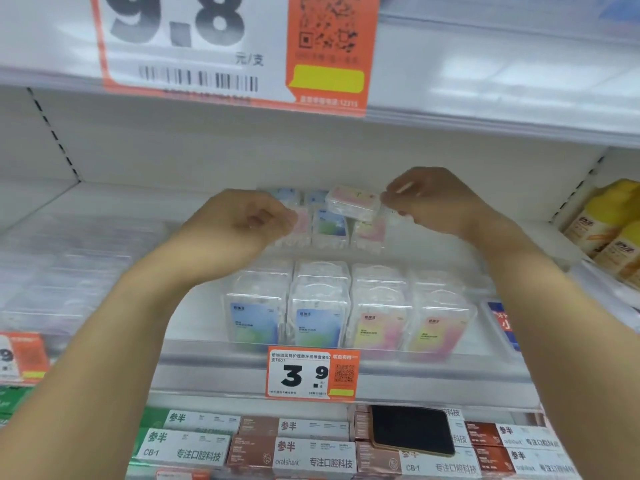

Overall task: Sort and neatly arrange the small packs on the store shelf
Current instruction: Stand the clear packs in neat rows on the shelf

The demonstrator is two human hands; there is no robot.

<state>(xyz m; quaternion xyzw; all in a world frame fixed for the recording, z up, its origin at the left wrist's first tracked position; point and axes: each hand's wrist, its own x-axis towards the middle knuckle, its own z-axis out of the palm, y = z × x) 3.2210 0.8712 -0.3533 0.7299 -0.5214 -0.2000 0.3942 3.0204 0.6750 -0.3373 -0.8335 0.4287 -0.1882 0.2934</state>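
The right hand (429, 199) pinches a clear plastic pack with a pink label (353, 202) at frame centre, long axis horizontal, above the rear row. The left hand (242, 220), loosely curled and holding nothing, lies left of it.

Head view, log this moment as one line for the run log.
stage: arranging back row | right hand: pinches pink pack, tilted, raised above back row | left hand: curled at left back-row pack, grip unclear | front row: upright
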